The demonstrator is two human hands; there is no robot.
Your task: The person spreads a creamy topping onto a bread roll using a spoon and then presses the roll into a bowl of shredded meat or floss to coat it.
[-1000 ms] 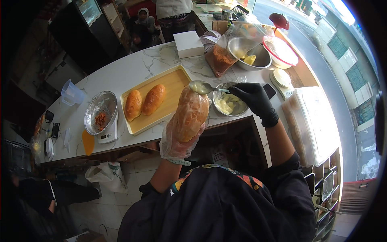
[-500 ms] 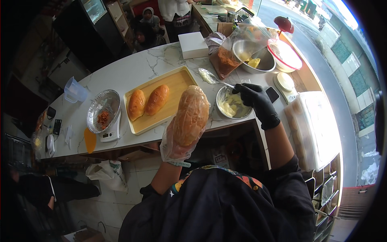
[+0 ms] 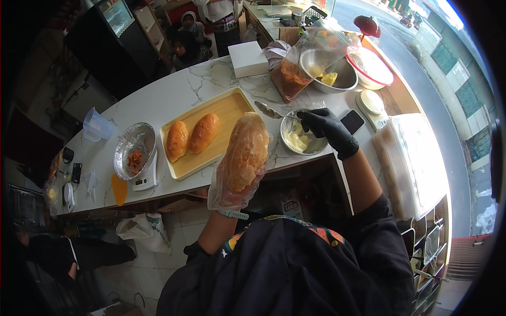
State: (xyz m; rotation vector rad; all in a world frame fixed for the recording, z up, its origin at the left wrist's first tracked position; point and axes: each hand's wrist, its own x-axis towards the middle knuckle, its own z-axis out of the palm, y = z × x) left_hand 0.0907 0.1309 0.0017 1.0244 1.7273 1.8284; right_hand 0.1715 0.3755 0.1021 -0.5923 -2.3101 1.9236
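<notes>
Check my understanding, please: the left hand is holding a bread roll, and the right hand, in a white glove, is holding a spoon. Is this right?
Not quite: the right hand wears a black glove, not a white one, as the head view shows. Otherwise correct: the left hand is holding a bread roll, and the right is holding a spoon.

Daylight comes in from the street (image 3: 416,71), right of the bread (image 3: 246,150); the sky (image 3: 452,11) far right of it burns out. The bread is well lit and fairly sharp. Left beyond it, the fridge (image 3: 110,58) sinks into gloom. Fisheye distortion bows the counter (image 3: 179,95) around it, inside a black rim.
</notes>
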